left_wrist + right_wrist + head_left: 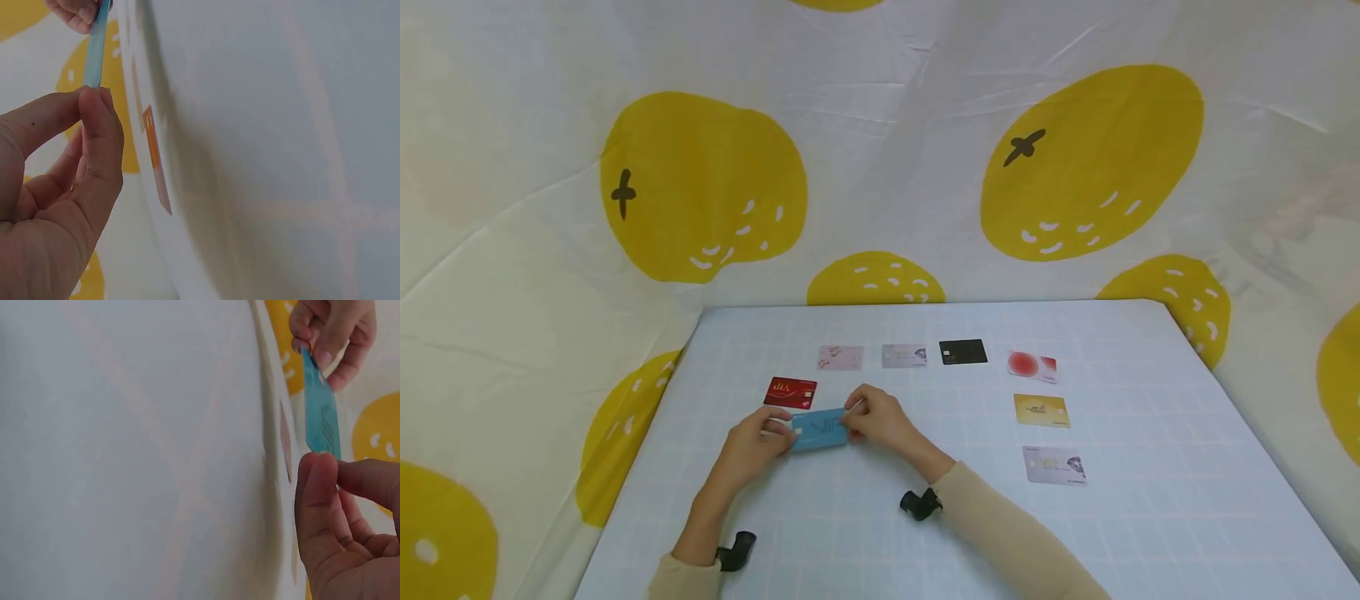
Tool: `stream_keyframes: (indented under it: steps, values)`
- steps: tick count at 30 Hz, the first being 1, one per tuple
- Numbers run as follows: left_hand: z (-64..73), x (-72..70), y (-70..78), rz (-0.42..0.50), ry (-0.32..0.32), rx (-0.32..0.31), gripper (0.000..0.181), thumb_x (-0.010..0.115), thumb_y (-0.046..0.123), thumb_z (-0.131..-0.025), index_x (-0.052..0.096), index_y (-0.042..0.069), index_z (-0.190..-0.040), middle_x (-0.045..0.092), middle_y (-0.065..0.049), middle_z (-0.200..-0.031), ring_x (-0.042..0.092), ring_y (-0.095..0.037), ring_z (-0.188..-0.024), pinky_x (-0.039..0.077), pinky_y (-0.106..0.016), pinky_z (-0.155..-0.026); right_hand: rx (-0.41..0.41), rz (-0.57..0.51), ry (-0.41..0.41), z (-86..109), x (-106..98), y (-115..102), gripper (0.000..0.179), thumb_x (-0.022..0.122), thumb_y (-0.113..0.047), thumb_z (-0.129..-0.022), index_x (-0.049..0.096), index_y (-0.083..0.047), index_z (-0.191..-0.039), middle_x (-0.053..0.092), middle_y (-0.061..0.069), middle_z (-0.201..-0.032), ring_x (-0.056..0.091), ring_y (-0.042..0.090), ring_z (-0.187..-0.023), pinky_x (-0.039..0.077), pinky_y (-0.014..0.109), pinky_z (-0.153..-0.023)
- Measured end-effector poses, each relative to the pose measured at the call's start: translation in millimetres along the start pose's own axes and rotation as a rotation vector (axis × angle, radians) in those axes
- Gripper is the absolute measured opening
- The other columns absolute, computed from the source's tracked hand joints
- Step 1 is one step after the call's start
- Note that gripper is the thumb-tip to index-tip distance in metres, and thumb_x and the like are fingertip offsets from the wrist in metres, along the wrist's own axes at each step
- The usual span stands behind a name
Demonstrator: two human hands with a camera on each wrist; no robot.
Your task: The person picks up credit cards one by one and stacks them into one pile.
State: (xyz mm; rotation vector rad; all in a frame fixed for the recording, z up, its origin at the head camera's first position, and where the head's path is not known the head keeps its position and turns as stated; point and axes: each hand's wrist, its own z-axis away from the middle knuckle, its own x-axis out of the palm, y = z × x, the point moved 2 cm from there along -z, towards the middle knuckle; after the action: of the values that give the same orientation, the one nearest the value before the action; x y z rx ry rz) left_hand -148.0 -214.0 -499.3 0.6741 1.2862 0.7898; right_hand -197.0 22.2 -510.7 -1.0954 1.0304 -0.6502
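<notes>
A blue VIP card is held above the table between both hands. My left hand pinches its left end between thumb and fingers. The right hand pinches the opposite end. Seen from the left wrist, the blue card appears nearly edge-on at the fingertips. In the right wrist view its printed face shows, with the left hand at the far end. Just behind the held card, a red VIP card lies on the table.
On the white gridded table lie a pink card, a pale card, a black card, a card with a red circle, a gold card and a silver VIP card. A fruit-print cloth hangs behind.
</notes>
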Motion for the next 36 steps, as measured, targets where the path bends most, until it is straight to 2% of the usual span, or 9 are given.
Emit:
stream_keyframes:
  steps: [11, 17, 22, 29, 36]
  values:
    - [-18.1, 31.1, 22.3, 0.040, -0.007, 0.092, 0.029, 0.078, 0.016, -0.088, 0.066, 0.010, -0.113, 0.068, -0.001, -0.091, 0.070, -0.016, -0.075, 0.057, -0.039, -0.077, -0.003, -0.010, 0.077, 8.7, -34, 15, 0.016, 0.069, -0.010, -0.093, 0.062, -0.002, -0.105, 0.070, 0.003, -0.075, 0.068, 0.020, -0.063, 0.053, 0.030, -0.062]
    - [-31.8, 52.9, 39.3, 0.027, -0.022, 0.164, 0.027, 0.077, 0.016, -0.089, 0.065, 0.008, -0.112, 0.068, 0.000, -0.089, 0.068, -0.015, -0.073, 0.057, -0.036, -0.074, 0.038, -0.012, 0.142, 16.1, -59, 25, 0.016, 0.071, -0.010, -0.092, 0.063, -0.003, -0.103, 0.070, 0.003, -0.075, 0.068, 0.020, -0.063, 0.053, 0.031, -0.065]
    - [-39.3, 73.4, 54.5, 0.026, -0.021, 0.196, 0.025, 0.077, 0.016, -0.090, 0.065, 0.010, -0.111, 0.068, 0.001, -0.088, 0.066, -0.014, -0.073, 0.057, -0.034, -0.071, 0.070, -0.024, 0.212, 22.5, -81, 30, 0.012, 0.071, -0.008, -0.092, 0.064, -0.004, -0.101, 0.068, 0.004, -0.074, 0.067, 0.021, -0.063, 0.053, 0.031, -0.063]
    - [-48.0, 98.8, 66.8, 0.063, -0.088, 0.222, 0.028, 0.073, 0.015, -0.092, 0.065, 0.008, -0.118, 0.067, 0.000, -0.093, 0.067, -0.012, -0.075, 0.056, -0.031, -0.070, 0.103, -0.028, 0.266, 35.0, -106, 38, 0.011, 0.068, -0.013, -0.095, 0.066, -0.003, -0.100, 0.069, 0.006, -0.077, 0.067, 0.023, -0.066, 0.054, 0.032, -0.065]
    - [-53.4, 112.6, 76.5, 0.109, -0.176, 0.239, 0.033, 0.071, 0.014, -0.093, 0.064, 0.003, -0.123, 0.068, -0.003, -0.098, 0.069, -0.013, -0.077, 0.057, -0.033, -0.073, 0.122, -0.043, 0.302, 44.2, -123, 47, 0.017, 0.065, -0.016, -0.098, 0.067, -0.001, -0.104, 0.070, 0.009, -0.086, 0.068, 0.025, -0.068, 0.056, 0.035, -0.070]
